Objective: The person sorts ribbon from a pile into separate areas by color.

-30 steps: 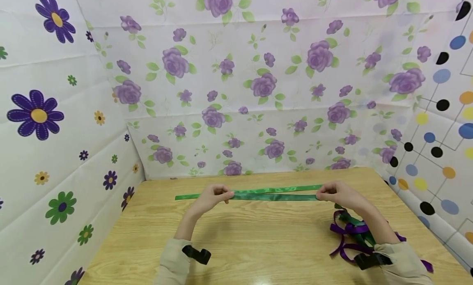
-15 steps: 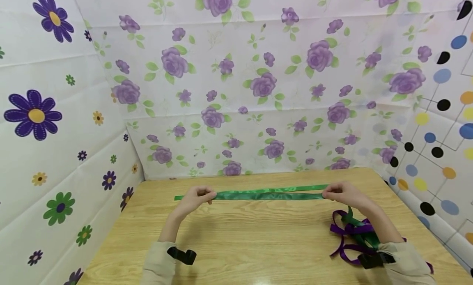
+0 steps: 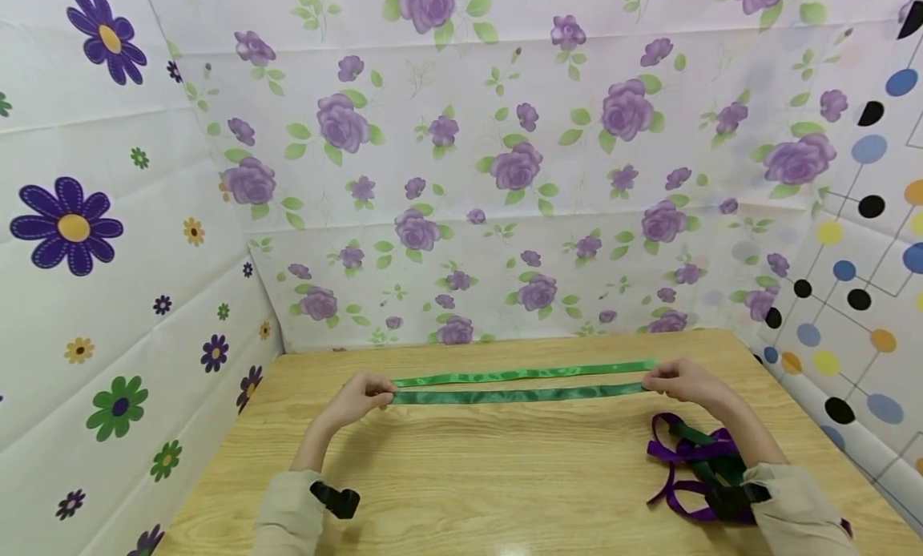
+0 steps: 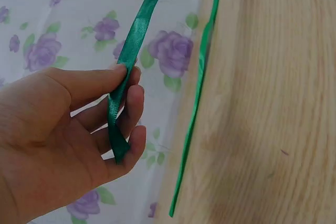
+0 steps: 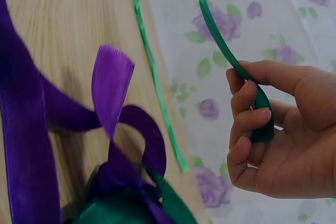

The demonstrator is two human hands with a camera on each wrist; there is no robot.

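A dark green ribbon (image 3: 515, 396) is stretched between my two hands, held just in front of a brighter green ribbon (image 3: 519, 374) that lies along the back of the table. My left hand (image 3: 358, 399) pinches its left end; in the left wrist view a short tail (image 4: 116, 135) of it hangs across the fingers. The other end is pinched by my right hand (image 3: 680, 382), and the right wrist view shows the ribbon tip (image 5: 262, 129) tucked inside the curled fingers.
A tangled pile of purple ribbon (image 3: 688, 496) and dark green ribbon (image 5: 118, 211) lies at the right, beneath my right forearm. Flower-patterned cloth (image 3: 515, 167) stands behind the wooden table (image 3: 497, 476), with patterned sheets at both sides.
My left hand has moved left along the dark green ribbon and my right hand slightly right, so a longer stretch shows between them. The ribbon has come nearer, apart from the bright green one.
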